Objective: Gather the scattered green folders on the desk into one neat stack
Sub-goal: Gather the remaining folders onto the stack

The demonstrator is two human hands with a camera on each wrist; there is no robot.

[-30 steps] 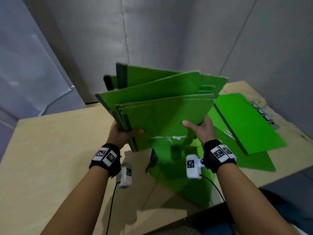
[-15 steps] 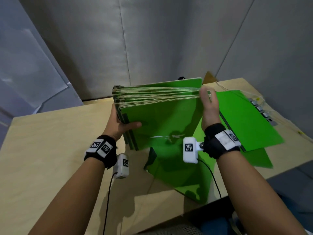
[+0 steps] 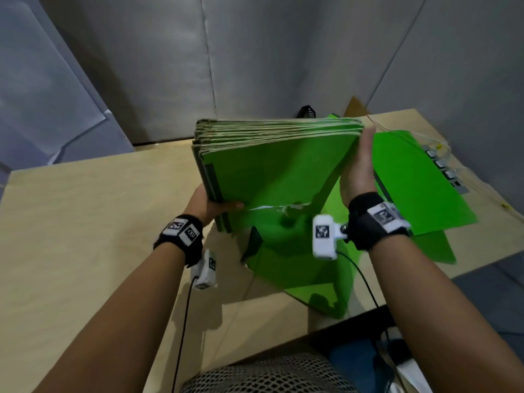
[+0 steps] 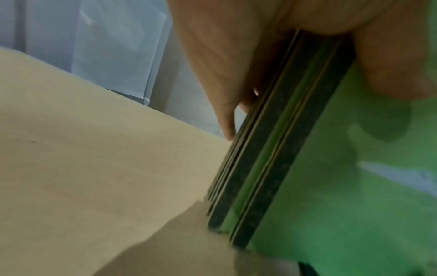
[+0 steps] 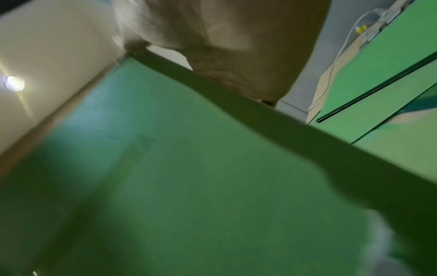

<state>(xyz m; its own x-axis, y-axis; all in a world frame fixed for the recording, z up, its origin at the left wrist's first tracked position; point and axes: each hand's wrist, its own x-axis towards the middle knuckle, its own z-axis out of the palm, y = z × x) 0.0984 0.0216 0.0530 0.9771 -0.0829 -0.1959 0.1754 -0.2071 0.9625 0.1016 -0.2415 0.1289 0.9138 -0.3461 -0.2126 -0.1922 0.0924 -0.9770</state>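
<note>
A thick bundle of green folders (image 3: 272, 171) stands on edge over the desk (image 3: 85, 222), its top edges level. My left hand (image 3: 209, 205) grips the bundle's lower left corner at the dark spines (image 4: 272, 149), thumb on the front cover and fingers behind. My right hand (image 3: 358, 168) lies flat against the bundle's right edge with its fingers straight up; in the right wrist view the palm (image 5: 224, 37) meets that edge. More green folders (image 3: 411, 180) lie flat on the desk to the right, and another (image 3: 297, 268) lies under the bundle.
Grey partition walls close off the back and right. A power strip with a pale cable (image 3: 442, 163) runs along the desk's right side. A small black object (image 3: 307, 112) sits behind the bundle. Bare desk stretches left. A mesh chair back (image 3: 269, 373) is at the near edge.
The fanned, uneven folders have been squared into one even bundle. My right hand left the front cover and moved up to the right edge. The left hand kept its grip.
</note>
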